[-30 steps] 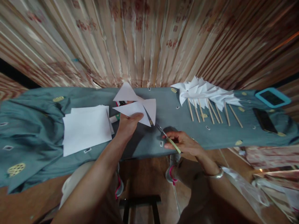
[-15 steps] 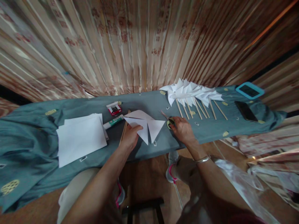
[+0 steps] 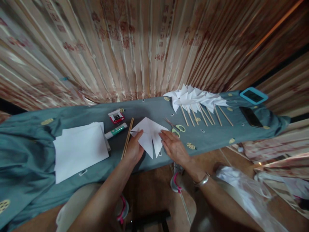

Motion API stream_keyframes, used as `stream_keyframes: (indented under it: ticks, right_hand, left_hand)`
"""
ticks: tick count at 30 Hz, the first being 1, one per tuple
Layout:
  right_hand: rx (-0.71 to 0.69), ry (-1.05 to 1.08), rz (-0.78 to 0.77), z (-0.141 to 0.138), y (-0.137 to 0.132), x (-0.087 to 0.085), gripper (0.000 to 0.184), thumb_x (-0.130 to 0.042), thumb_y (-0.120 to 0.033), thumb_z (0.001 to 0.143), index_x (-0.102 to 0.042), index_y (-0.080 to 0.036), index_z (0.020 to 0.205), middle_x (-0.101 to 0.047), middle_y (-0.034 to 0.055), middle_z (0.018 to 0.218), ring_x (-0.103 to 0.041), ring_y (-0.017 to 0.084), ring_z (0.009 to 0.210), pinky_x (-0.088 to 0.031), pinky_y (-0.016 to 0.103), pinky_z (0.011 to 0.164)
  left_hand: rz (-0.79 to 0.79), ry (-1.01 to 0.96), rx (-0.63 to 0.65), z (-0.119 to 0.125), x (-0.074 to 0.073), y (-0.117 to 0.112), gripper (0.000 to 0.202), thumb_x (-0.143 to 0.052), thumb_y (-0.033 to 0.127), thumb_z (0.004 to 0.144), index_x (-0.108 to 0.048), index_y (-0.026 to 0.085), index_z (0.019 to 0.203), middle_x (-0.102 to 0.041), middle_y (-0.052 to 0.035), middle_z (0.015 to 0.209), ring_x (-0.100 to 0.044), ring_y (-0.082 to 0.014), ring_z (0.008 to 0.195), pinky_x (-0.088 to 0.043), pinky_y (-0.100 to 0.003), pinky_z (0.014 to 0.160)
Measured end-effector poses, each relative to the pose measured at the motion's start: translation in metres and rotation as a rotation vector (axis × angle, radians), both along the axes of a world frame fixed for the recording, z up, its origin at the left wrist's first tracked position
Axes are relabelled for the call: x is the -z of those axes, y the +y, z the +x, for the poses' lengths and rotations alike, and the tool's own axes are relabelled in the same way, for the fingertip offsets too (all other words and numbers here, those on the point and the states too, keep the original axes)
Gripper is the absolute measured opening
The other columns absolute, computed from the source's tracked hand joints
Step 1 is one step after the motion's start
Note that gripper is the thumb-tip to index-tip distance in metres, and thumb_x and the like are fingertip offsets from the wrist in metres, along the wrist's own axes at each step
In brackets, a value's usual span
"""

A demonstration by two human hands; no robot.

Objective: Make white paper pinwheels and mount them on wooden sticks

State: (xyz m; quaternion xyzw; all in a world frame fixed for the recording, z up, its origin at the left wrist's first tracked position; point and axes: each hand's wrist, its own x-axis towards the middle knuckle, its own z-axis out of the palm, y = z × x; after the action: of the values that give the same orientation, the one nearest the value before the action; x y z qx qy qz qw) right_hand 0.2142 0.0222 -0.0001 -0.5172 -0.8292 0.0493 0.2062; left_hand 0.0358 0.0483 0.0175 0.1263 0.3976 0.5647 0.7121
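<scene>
A white cut paper square [image 3: 150,134] lies flat on the grey-green cloth of the table [image 3: 31,151], its cut points spreading toward me. My left hand [image 3: 134,149] presses on its left part with the thumb on the paper. My right hand [image 3: 174,147] rests flat and open on its right edge, fingers stretched out. Green-handled scissors [image 3: 177,127] lie on the cloth just beyond my right hand, free of it. Two thin wooden sticks [image 3: 127,138] lie just left of the paper.
A stack of white sheets [image 3: 79,149] sits to the left. A glue stick [image 3: 116,130] and a small red box [image 3: 116,116] lie behind the paper. Several finished paper pinwheels on sticks [image 3: 195,98] lie at the back right, then a dark phone [image 3: 251,117] and a blue-cased device [image 3: 253,95].
My right hand set the scissors down on the cloth and came back to lie flat on the paper. My left hand lowered the paper from the air onto the table.
</scene>
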Motion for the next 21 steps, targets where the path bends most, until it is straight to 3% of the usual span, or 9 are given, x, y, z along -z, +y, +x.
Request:
stream_keyframes:
  ticks: [4, 7, 11, 14, 17, 21]
  right_hand:
    - [-0.037, -0.002, -0.014, -0.011, 0.000, 0.003, 0.041, -0.037, -0.020, 0.098, -0.054, -0.014, 0.134, -0.051, 0.0135, 0.143, -0.043, 0.027, 0.136, -0.041, 0.048, 0.110]
    - [-0.031, -0.025, -0.024, -0.018, 0.006, 0.004, 0.040, -0.037, -0.020, 0.098, -0.056, -0.013, 0.132, -0.054, 0.0142, 0.141, -0.044, 0.028, 0.135, -0.043, 0.050, 0.108]
    - [-0.007, -0.031, -0.023, -0.024, 0.016, 0.001, 0.036, -0.039, -0.020, 0.097, -0.063, -0.011, 0.124, -0.062, 0.0160, 0.131, -0.056, 0.029, 0.122, -0.046, 0.049, 0.103]
    - [0.031, 0.035, 0.033, -0.026, 0.025, -0.004, 0.037, -0.039, -0.021, 0.098, -0.063, -0.008, 0.123, -0.062, 0.0174, 0.129, -0.058, 0.028, 0.120, -0.047, 0.046, 0.103]
    - [0.059, 0.086, 0.072, -0.028, 0.034, -0.008, 0.039, -0.037, -0.022, 0.098, -0.062, -0.006, 0.124, -0.064, 0.0195, 0.126, -0.059, 0.028, 0.119, -0.047, 0.046, 0.103]
    - [0.079, 0.115, 0.065, -0.033, 0.042, -0.009, 0.041, -0.035, -0.022, 0.098, -0.062, -0.006, 0.125, -0.064, 0.0194, 0.126, -0.059, 0.027, 0.118, -0.046, 0.046, 0.104]
  left_hand:
    - [0.072, 0.015, 0.042, 0.000, 0.000, 0.002, 0.029, -0.077, 0.028, 0.066, -0.066, 0.017, 0.090, -0.073, -0.0066, 0.086, -0.067, -0.0280, 0.098, -0.053, -0.040, 0.090]
    - [0.174, 0.155, 0.009, -0.006, 0.001, 0.003, 0.040, -0.076, 0.032, 0.068, -0.064, 0.019, 0.104, -0.071, -0.0089, 0.106, -0.063, -0.0284, 0.111, -0.048, -0.040, 0.097]
    - [0.385, 0.682, -0.133, -0.028, 0.003, 0.003, 0.061, -0.073, 0.031, 0.075, -0.051, 0.026, 0.131, -0.050, -0.0091, 0.145, -0.042, -0.0258, 0.137, -0.030, -0.041, 0.114]
    - [0.687, 1.127, -0.111, -0.042, 0.006, 0.003, 0.056, -0.067, 0.028, 0.080, -0.051, 0.025, 0.134, -0.045, -0.0093, 0.149, -0.033, -0.0265, 0.142, -0.023, -0.045, 0.119]
    - [0.925, 1.481, 0.087, -0.041, 0.012, -0.001, 0.039, -0.048, 0.020, 0.090, -0.055, 0.020, 0.129, -0.058, -0.0105, 0.137, -0.038, -0.0272, 0.140, -0.025, -0.055, 0.116]
    - [0.977, 1.686, 0.520, -0.020, 0.018, -0.012, 0.042, -0.049, 0.013, 0.088, -0.054, 0.014, 0.130, -0.055, -0.0143, 0.140, -0.037, -0.0312, 0.140, -0.023, -0.059, 0.117]
